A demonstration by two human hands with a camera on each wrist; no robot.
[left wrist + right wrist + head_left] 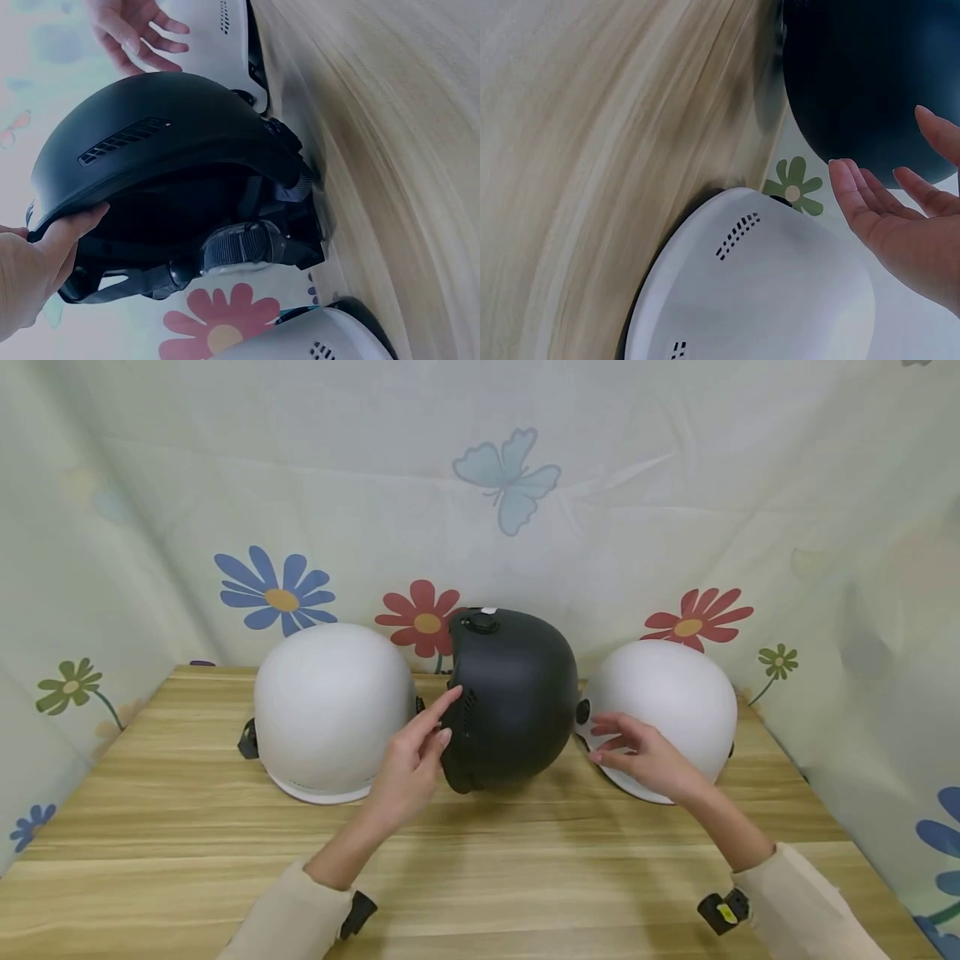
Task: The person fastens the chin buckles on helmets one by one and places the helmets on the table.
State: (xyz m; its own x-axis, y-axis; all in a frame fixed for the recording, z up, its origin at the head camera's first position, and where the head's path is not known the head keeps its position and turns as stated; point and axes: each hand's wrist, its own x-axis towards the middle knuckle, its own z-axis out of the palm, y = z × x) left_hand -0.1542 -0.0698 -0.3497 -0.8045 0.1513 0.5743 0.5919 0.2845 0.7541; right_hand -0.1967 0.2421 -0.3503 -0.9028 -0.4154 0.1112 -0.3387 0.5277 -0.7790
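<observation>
A black helmet (517, 693) is held tipped on its side above a wood-grained counter (570, 885), between a left white helmet (333, 706) and a right white helmet (671, 706), its open underside turned toward the left one. Its rim is pinched by the left hand (408, 768), the grip nearly closed on the shell's edge; whether the counter is touched by the helmet cannot be told. The right hand (648, 760) is held just beside the black crown, its grip loosely spread with nothing taken hold of. The counter is banded in yellow-brown, and soft shadows are cast across it below the black shell. The surface is enclosed at the back and both sides by pale cloth (337, 485), printed with a light-blue butterfly (513, 481), a blue flower (282, 600) and red flowers (427, 623), and gently creased by folds
</observation>
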